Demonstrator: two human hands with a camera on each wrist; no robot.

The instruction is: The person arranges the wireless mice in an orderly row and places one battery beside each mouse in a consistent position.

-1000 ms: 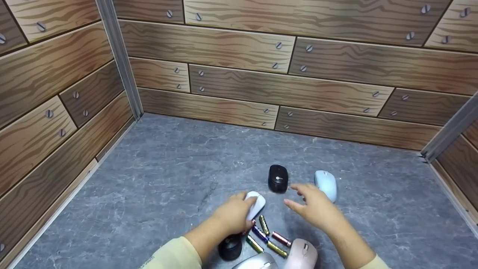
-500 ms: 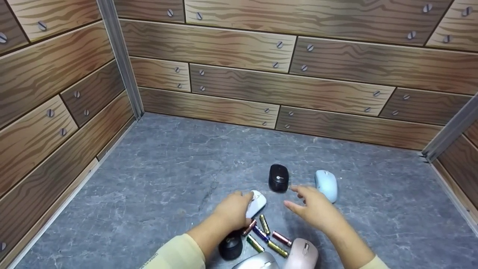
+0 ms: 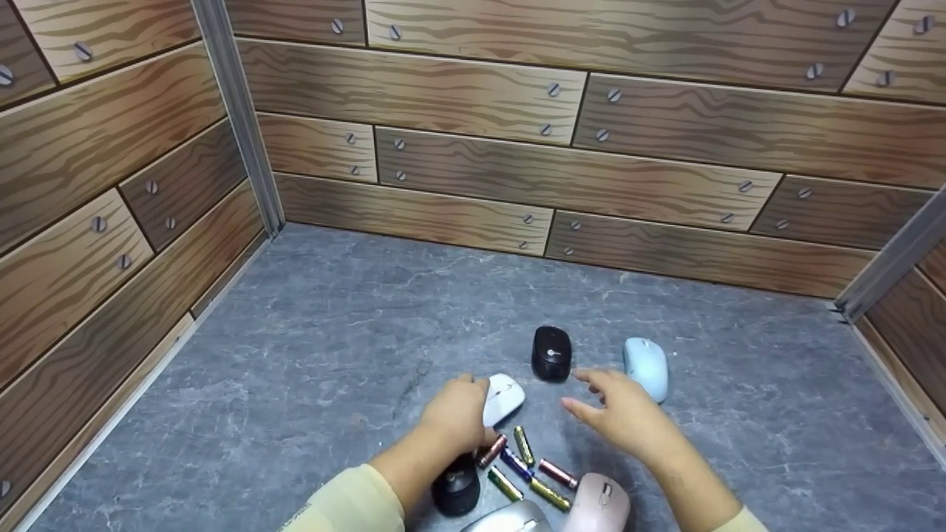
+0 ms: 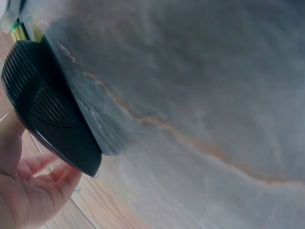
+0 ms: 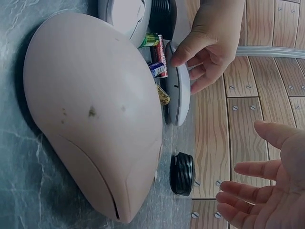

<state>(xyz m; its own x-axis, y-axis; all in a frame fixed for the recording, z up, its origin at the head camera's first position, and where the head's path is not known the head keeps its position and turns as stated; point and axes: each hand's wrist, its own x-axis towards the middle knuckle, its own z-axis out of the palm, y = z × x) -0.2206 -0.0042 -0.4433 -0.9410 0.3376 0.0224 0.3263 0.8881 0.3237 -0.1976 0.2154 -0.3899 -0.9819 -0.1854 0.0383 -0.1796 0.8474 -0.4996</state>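
My left hand (image 3: 457,414) grips a white computer mouse (image 3: 505,400) from its left side, with the thumb along the near edge. In the right wrist view the left hand (image 5: 212,55) pinches the white mouse (image 5: 179,88) by its edges. Part of the mouse is hidden under the palm. My right hand (image 3: 621,410) hovers with fingers spread, holding nothing, between a black mouse (image 3: 551,355) and a light blue mouse (image 3: 646,368); its forearm hides nothing of the white mouse. Right beside the left thumb lies a red battery (image 3: 492,451).
Several coloured batteries, one of them blue (image 3: 516,463), lie loose in front of the hands. A second black mouse (image 3: 456,488), a silver mouse (image 3: 510,519) and a pink mouse (image 3: 599,502) stand nearest me. Wood-patterned walls (image 3: 443,148) enclose the grey surface (image 3: 332,332).
The white mouse has shifted slightly and turned a little in my left hand, its front swinging rightward. More of the red battery by the thumb shows. My right hand has barely moved.
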